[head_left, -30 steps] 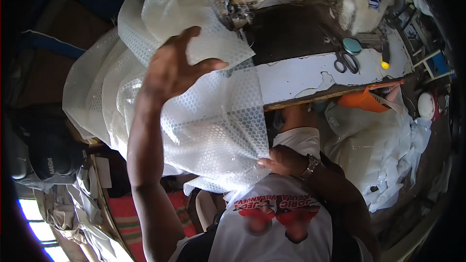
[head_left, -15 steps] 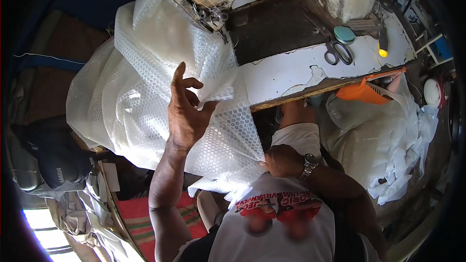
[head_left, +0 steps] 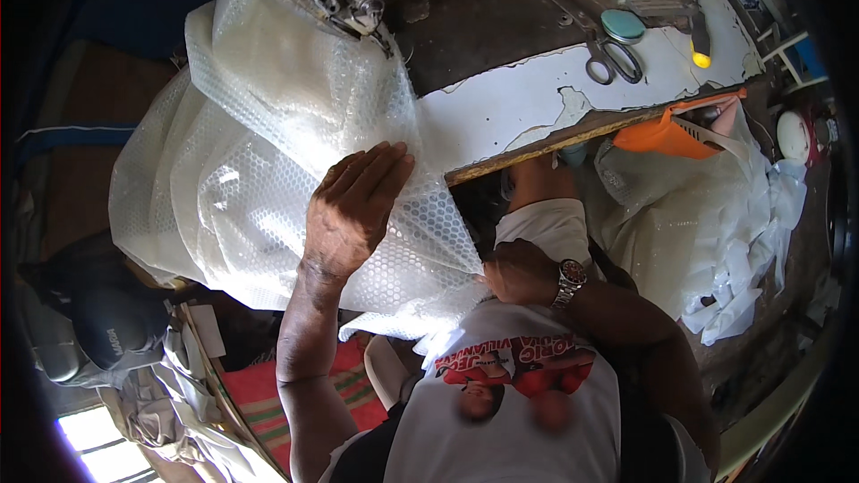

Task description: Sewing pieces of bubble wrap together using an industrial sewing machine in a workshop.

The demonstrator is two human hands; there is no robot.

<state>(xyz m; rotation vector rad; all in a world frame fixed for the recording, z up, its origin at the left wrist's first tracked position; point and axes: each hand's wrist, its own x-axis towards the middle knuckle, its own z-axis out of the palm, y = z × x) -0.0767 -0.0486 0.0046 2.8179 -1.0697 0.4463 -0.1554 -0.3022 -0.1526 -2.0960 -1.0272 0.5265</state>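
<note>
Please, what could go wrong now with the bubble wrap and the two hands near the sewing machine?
1. The left hand lies flat on the bubble wrap, whose upper edge sits under the sewing machine head; fingers pushed further could possibly come close to the needle.
2. The right hand pinches only the lower edge, so the heavy overhang on the left may slide off the table.

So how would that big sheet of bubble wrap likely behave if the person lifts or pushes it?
The bubble wrap is probably floppy: it drapes in folds over the table edge. It likely feels light for its bulk, being thin and translucent. It may slide easily under the flat left hand, while the right hand grips its edge.
</note>
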